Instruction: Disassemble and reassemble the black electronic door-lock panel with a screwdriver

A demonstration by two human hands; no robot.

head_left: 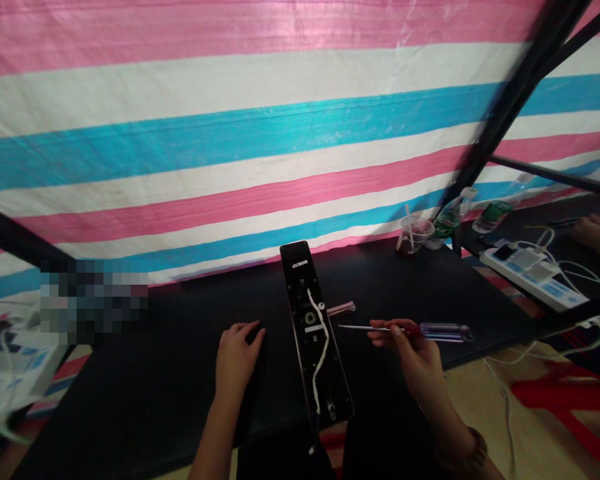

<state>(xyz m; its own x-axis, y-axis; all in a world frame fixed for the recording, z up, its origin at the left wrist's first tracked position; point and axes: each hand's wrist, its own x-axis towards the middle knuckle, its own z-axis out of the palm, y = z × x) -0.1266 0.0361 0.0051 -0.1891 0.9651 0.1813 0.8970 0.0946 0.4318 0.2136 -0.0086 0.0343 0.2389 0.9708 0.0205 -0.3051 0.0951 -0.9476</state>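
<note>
A long black panel-shaped device lies on the black table, its near end at the table's front edge. A white cable runs along its face, and the cable's plug dangles past the near end. My right hand grips a screwdriver with a clear purplish handle, its shaft pointing left toward the panel without touching it. Left of the panel, my left hand rests on the table with fingers apart and nothing in them. A small pinkish stick-like item lies by the panel's right side; its kind is unclear.
At the back right stand a plastic cup with a straw and a plastic bottle. On the neighbouring table at right are a white power strip, cables and another person's hand. A striped sheet hangs behind.
</note>
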